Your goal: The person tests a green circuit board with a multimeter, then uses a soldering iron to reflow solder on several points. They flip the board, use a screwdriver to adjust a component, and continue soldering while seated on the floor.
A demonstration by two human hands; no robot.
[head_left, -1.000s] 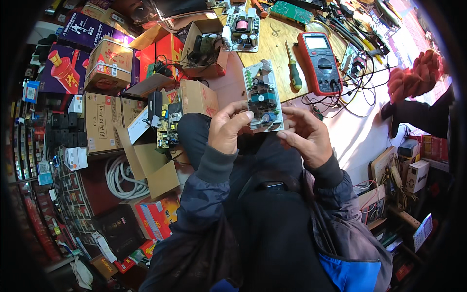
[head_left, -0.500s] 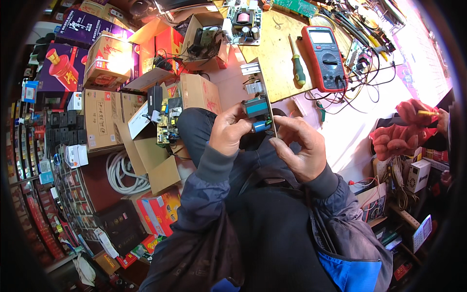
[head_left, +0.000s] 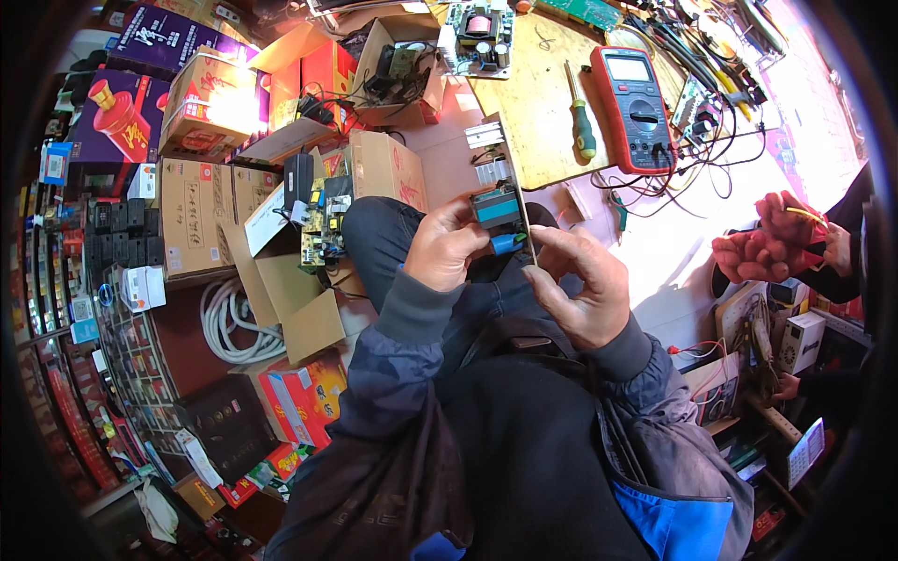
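A power supply circuit board (head_left: 517, 192) stands nearly edge-on above my lap. It carries a teal-wrapped transformer (head_left: 496, 208), metal heat sinks (head_left: 488, 168) and a blue cylindrical capacitor (head_left: 508, 244). My left hand (head_left: 441, 251) grips the board from its component side, fingers partly hidden behind the transformer. On the opposite face, my right hand (head_left: 586, 285) has its index finger and thumb bent against the board's near edge. Part of the board's lower end is hidden by my fingers.
Ahead, a wooden workbench (head_left: 538, 89) holds a green-handled screwdriver (head_left: 584, 126), a red multimeter (head_left: 639, 112) and another circuit board (head_left: 481, 39). Cardboard boxes (head_left: 197, 220) and a further board (head_left: 325, 224) are at left. Another person's hand (head_left: 837, 251) holds a red mesh bag (head_left: 772, 245) at right.
The board and both my hands hold nearly the same pose. The view has shifted slightly. At right, the other person's red bag has moved, and a second hand now shows lower down.
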